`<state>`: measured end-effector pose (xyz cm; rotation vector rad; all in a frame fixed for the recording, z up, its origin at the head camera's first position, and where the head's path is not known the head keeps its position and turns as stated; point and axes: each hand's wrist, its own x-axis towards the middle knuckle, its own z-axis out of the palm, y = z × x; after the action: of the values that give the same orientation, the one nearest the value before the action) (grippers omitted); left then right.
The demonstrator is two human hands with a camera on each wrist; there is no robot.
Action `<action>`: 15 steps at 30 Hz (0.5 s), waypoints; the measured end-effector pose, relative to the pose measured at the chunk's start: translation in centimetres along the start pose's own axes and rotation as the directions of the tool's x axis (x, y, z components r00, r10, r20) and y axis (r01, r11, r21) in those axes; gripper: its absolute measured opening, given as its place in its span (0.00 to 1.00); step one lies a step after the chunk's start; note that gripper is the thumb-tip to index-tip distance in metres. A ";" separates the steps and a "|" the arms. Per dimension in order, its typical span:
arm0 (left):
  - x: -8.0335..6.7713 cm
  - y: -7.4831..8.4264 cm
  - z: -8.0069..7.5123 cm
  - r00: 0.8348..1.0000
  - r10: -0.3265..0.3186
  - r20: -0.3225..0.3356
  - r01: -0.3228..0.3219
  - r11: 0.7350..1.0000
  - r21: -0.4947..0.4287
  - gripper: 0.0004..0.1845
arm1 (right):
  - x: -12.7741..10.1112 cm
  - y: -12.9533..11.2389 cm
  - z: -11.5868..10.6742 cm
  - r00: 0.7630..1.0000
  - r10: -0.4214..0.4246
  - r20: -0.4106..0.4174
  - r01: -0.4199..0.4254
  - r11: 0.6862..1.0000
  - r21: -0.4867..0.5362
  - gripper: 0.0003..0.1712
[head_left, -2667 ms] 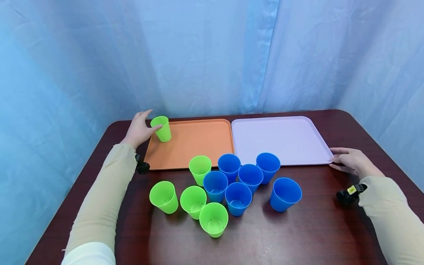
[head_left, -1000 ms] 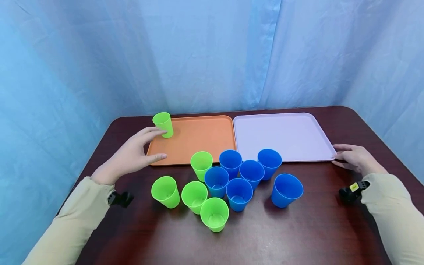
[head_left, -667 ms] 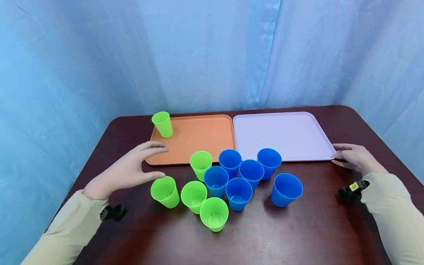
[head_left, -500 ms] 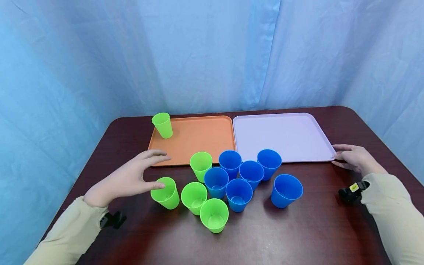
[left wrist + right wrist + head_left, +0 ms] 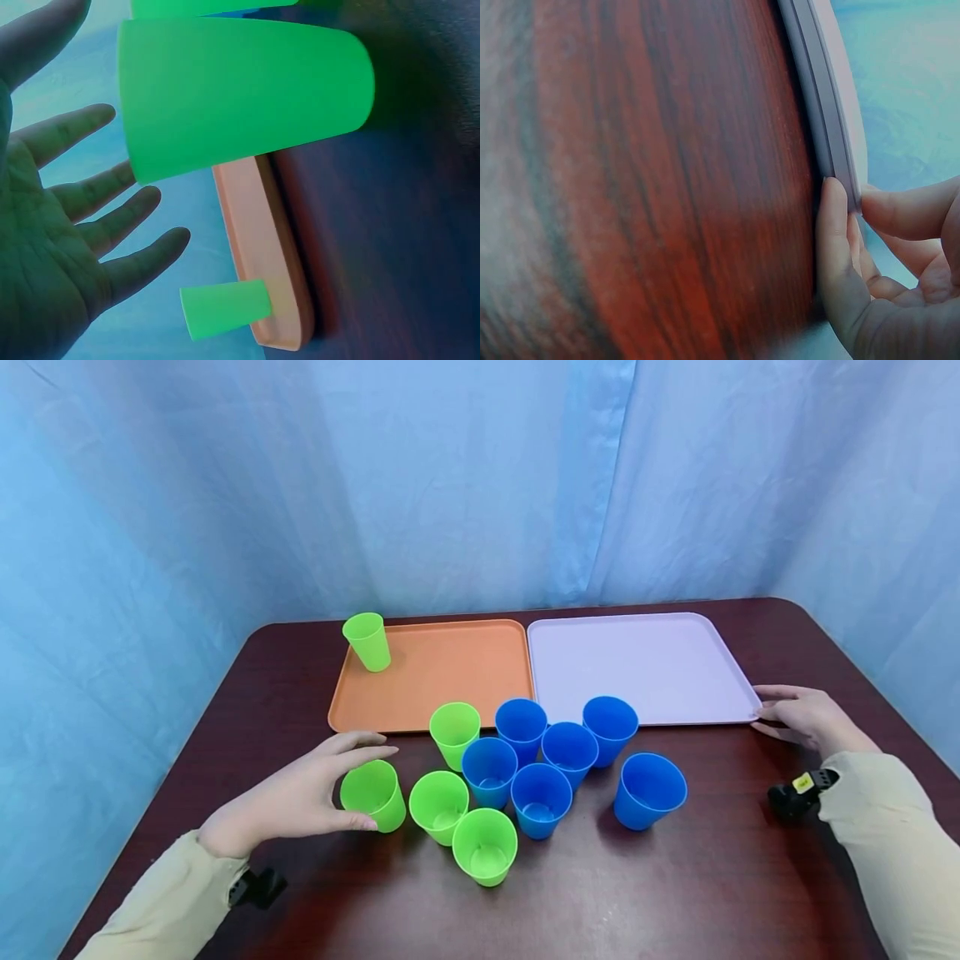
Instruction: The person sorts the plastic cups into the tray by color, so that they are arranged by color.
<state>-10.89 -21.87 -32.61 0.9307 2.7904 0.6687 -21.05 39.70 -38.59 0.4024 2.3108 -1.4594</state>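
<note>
My left hand (image 5: 303, 793) has its thumb and fingers spread around a green cup (image 5: 375, 797) at the left of the group. In the left wrist view the palm stands away from that cup (image 5: 247, 97), and no firm grip shows. Over at the right, my right hand (image 5: 806, 722) holds the near right corner of the lavender tray (image 5: 637, 668). The right wrist view has thumb and finger on either side of the tray's edge (image 5: 826, 97). Another green cup (image 5: 369, 645) stands upright on the orange tray's (image 5: 457, 677) far left corner.
More green cups (image 5: 483, 852) and several blue cups (image 5: 540, 802) stand upright, close together, before the trays. One blue cup (image 5: 648, 793) stands apart to the right. The dark wooden table (image 5: 637, 893) backs onto a pale blue curtain (image 5: 450, 485).
My left hand has let go of the green cup on the orange tray and come back toward me, to the leftmost green cup near the front. The right hand stays at the lavender tray's corner.
</note>
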 end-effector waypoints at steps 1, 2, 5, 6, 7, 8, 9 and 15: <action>-0.1 0.0 0.1 1.000 0.000 0.000 0.000 1.000 0.005 0.41 | 0.0 0.0 0.0 1.000 0.002 -0.002 -0.002 1.000 -0.001 0.41; -0.2 0.0 0.1 1.000 0.001 0.001 -0.001 1.000 0.007 0.41 | 0.1 -0.1 0.0 1.000 0.005 -0.008 -0.005 1.000 -0.006 0.41; -0.5 0.0 0.2 1.000 0.006 0.008 -0.006 1.000 0.016 0.40 | 0.1 -0.2 0.0 1.000 0.004 -0.015 -0.004 1.000 -0.017 0.40; -0.5 0.0 0.3 1.000 0.006 0.013 -0.007 1.000 0.018 0.40 | 0.1 -0.2 0.0 1.000 0.003 -0.014 -0.003 1.000 -0.017 0.40; -0.6 0.0 0.3 1.000 0.005 0.020 -0.006 1.000 0.020 0.39 | 0.1 -0.2 0.0 1.000 0.000 -0.007 0.000 1.000 -0.016 0.39; -0.7 0.0 0.3 1.000 0.003 0.028 -0.004 1.000 0.021 0.39 | 0.0 -0.2 0.0 1.000 -0.006 -0.001 0.006 1.000 -0.017 0.40; -0.7 0.0 0.4 0.999 -0.001 0.035 0.000 1.000 0.023 0.39 | 0.0 -0.1 0.0 1.000 -0.011 0.005 0.011 1.000 -0.013 0.40; -0.8 0.0 0.7 1.000 0.000 0.030 -0.001 1.000 0.020 0.37 | -0.4 0.0 0.0 0.999 -0.040 0.026 0.040 0.999 -0.017 0.40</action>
<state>-10.10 -22.08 -33.20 0.9368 2.7755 0.6221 -20.69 39.64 -38.41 0.3327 2.3227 -1.4537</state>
